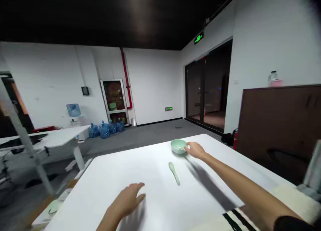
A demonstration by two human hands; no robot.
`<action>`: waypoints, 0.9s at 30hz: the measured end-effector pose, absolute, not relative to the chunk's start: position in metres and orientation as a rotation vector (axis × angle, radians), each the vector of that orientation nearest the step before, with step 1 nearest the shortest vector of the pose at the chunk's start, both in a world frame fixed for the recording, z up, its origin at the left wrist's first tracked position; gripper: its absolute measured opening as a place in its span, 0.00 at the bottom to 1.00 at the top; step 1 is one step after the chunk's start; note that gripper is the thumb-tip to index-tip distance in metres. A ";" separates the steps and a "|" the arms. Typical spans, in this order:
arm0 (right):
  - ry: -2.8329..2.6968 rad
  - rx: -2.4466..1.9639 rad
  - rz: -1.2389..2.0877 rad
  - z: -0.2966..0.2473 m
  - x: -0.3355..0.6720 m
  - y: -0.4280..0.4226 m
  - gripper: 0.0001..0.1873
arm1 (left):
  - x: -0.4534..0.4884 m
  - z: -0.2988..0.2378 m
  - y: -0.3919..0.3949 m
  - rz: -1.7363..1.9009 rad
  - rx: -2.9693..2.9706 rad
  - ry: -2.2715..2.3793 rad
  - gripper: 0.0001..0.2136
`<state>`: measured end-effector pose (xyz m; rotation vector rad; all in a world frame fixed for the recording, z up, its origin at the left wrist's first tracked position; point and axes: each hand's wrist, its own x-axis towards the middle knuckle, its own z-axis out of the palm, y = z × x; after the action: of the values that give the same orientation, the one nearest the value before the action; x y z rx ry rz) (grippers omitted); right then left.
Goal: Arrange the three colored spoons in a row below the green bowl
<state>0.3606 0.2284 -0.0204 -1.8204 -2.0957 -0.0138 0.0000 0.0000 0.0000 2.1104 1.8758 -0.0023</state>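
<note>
A pale green bowl (177, 150) is near the far edge of the white table (120, 177). My right hand (195, 149) reaches out to it and pinches the right side of its rim, thumb over the inside. Whether the bowl rests on the tabletop or is slightly raised, I cannot tell. Closer to me lies a light green spoon (174, 173), its scoop pointing away and its handle towards me. My left hand (128, 199) hovers over the table left of the spoon, fingers and thumb apart, holding nothing.
Beyond the table's left edge is another white table (67, 135), with blue water jugs (104, 130) on the floor behind it. A brown cabinet (273, 124) stands on the right. Striped cloth (235, 219) shows at the near edge.
</note>
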 end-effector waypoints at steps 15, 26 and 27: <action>-2.062 -2.091 0.225 -0.063 0.334 0.325 0.23 | -0.013 -0.015 0.013 0.091 2.050 1.896 0.26; -1.984 -1.892 0.202 -0.018 0.364 0.285 0.20 | -0.013 -0.018 0.015 0.071 2.047 1.890 0.28; -1.973 -1.870 0.187 -0.013 0.372 0.277 0.21 | -0.013 -0.018 0.015 0.070 2.054 1.889 0.27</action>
<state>0.3717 0.2766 -0.0134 -1.8702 -1.9731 0.1870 -0.0131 0.0146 -0.0176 2.0537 1.8889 0.0703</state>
